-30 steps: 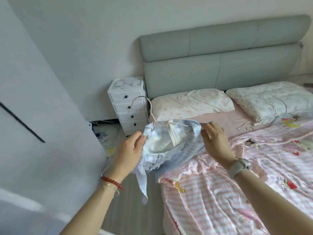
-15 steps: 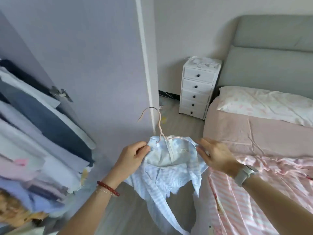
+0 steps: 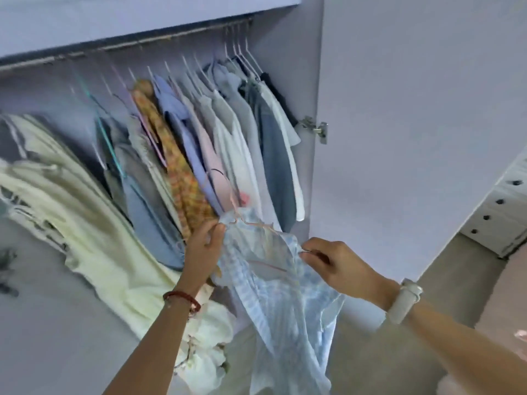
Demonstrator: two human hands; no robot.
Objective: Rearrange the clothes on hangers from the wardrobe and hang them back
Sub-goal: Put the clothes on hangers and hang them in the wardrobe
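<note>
- Head camera showed the left hand (image 3: 206, 246) pinching one shoulder of a blue striped shirt (image 3: 281, 297) and the right hand (image 3: 332, 265) pinching the other, so it stayed spread on its pink hanger (image 3: 228, 195).
- The shirt was low, in front of the wardrobe rail (image 3: 122, 47), likely ready to go back up.
- The rail was packed with hanging clothes (image 3: 199, 132), so a gap looked hard to find.

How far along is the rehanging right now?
Done: the light blue striped garment sits on its pink hanger. In hand: left hand and right hand grip its shoulders before the open wardrobe. Left: hook it onto the rail among the hung clothes.
</note>
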